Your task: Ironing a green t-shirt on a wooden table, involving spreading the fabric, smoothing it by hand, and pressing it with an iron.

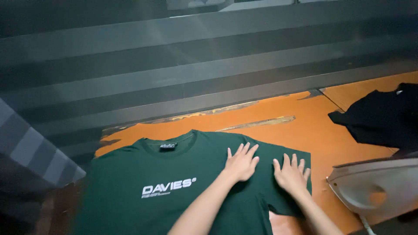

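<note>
Currently: dark green cotton T-shirt (174,191) flat, face-up on orange worn board (305,126). Left hand (241,164), right hand (291,174) spread, pressing right sleeve; smoothing underway, white iron (374,189) resting right, unused.

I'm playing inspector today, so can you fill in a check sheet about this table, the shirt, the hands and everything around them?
Surface: orange table top, worn patches along its far edge.
Job's things: dark green T-shirt lying flat, front up, white print on the chest, small black neck label.
Clutter: black garment bunched at the right; iron lying at the right edge, soleplate showing.
Grippers: left hand and right hand both flat on the shirt's sleeve side, fingers spread, holding nothing.
Cables: one thin cord below the iron, mostly out of view.
Surroundings: dark wall with grey horizontal bands behind the table.
</note>
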